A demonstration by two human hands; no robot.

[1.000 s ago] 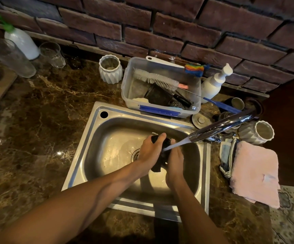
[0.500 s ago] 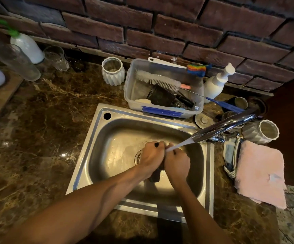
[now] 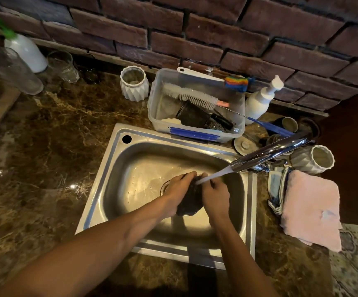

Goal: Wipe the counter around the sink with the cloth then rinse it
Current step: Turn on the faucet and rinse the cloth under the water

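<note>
Dark cloth (image 3: 189, 201) gripped between left hand (image 3: 179, 189) and right hand (image 3: 215, 195) over the sink (image 3: 109, 179) basin, under water running from the faucet (image 3: 270, 152)

Both hands (image 3: 197, 194) grip dark cloth (image 3: 189, 202) under tap stream (image 3: 213, 175).

Clear plastic tub (image 3: 195, 125) behind basin: white bottle brush (image 3: 191, 96), dark cup, steel scourer. White pump bottle (image 3: 259, 103) just right of tub. Pink towel (image 3: 312, 209) folded, far right. White ribbed vase (image 3: 134, 83) left of tub. Brick wall (image 3: 195, 28) behind.
</note>
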